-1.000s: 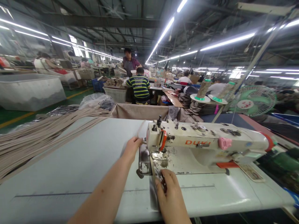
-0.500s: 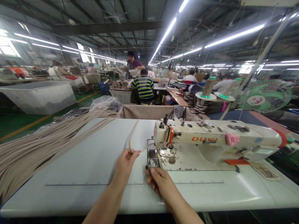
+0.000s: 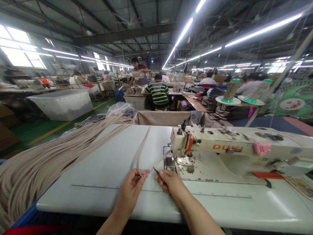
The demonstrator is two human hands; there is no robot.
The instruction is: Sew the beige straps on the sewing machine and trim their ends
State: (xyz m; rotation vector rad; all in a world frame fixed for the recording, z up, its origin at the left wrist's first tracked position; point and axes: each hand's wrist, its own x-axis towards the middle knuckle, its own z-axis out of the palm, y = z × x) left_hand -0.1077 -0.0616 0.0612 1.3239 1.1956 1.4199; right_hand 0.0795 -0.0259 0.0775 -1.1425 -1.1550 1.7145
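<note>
My left hand (image 3: 133,184) pinches a thin beige strip (image 3: 140,156) that runs back over the pale tabletop (image 3: 117,156). From those fingertips the strip continues right to the needle end of the white sewing machine (image 3: 205,140). In front of the machine's metal plate, my right hand (image 3: 170,182) is closed around a small dark tool (image 3: 157,172), whose tip is at the strip between both hands. It looks like snips or tweezers; I cannot tell which.
Many long beige strips (image 3: 61,156) hang over the table's left side. Behind are a cloth-lined bin (image 3: 161,117), a grey tub (image 3: 63,102) and seated and standing people. Thread cones (image 3: 231,91) and a green fan (image 3: 292,102) stand at right.
The view has turned left. My right hand has left the machine plate's front edge and come up to the strip, with the dark tool now showing. My left hand still pinches the strip.
</note>
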